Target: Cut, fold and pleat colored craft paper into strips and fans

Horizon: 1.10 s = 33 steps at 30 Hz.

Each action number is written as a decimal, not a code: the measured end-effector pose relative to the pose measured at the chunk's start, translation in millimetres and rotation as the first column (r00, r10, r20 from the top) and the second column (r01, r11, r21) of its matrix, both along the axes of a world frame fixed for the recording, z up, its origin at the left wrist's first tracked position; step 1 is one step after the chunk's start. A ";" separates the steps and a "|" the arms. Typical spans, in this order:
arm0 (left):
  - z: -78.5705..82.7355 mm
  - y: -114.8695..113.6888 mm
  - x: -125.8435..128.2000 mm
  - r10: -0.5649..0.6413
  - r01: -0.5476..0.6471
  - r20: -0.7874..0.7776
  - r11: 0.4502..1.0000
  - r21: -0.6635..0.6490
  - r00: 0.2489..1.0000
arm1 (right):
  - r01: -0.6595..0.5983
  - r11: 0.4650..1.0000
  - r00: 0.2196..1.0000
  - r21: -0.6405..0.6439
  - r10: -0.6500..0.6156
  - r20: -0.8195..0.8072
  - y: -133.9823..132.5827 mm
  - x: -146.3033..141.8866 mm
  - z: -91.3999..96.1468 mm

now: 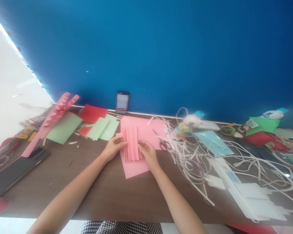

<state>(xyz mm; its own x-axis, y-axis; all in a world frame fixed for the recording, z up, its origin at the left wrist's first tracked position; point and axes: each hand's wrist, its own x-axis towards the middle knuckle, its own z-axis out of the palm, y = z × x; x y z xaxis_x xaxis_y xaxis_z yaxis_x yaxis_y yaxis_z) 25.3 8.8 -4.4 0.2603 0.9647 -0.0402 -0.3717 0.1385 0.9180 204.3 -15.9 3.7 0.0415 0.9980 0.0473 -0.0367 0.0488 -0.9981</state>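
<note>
Between my two hands is a pink pleated paper (132,143) with its folds running up and down. My left hand (115,148) grips its left edge, fingers pinched together. On the opposite edge, my right hand (148,152) pinches the paper too. Flat pink sheets (146,126) lie on the table beneath and behind it. Dark-handled scissors (164,145) rest just right of my right hand, partly over the pink sheet.
A brown table (107,188) meets a blue wall (146,55). Green paper (64,128), red paper (94,112), a folded pink strip (46,128) and a phone (17,169) lie left. Tangled white cables (188,162), a power strip (230,185) and a glue bottle (192,120) crowd the right.
</note>
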 end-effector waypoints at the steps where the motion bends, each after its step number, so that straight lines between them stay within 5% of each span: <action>1: 0.0 -0.7 0.3 -0.015 0.015 0.005 1.000 -0.004 1.000 | -0.016 1.000 1.000 0.000 0.016 0.007 -0.2 -0.5 -0.8; 18: 6.6 -9.4 8.3 -0.067 0.072 -0.073 0.995 0.071 0.995 | -0.132 0.987 0.988 0.088 0.123 0.098 -11.2 -11.2 1.9; 26: 1.9 -13.7 10.8 -0.025 0.036 -0.110 0.994 0.099 0.994 | -0.188 0.948 0.944 0.257 0.102 0.314 -15.5 -10.6 7.8; 33: 5.6 -17.0 11.7 0.007 -0.006 0.052 1.000 -0.010 0.999 | -0.228 0.896 0.837 0.381 -0.020 0.547 -18.5 -9.9 3.2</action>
<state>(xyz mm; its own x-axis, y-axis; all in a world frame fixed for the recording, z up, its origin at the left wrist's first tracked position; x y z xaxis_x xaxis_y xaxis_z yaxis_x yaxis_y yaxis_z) 37.0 -8.2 1.2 0.2560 0.9660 -0.0360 -0.4198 0.1447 0.8960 194.4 -34.4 6.9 -0.2161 0.8724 0.4385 0.4550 0.4873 -0.7453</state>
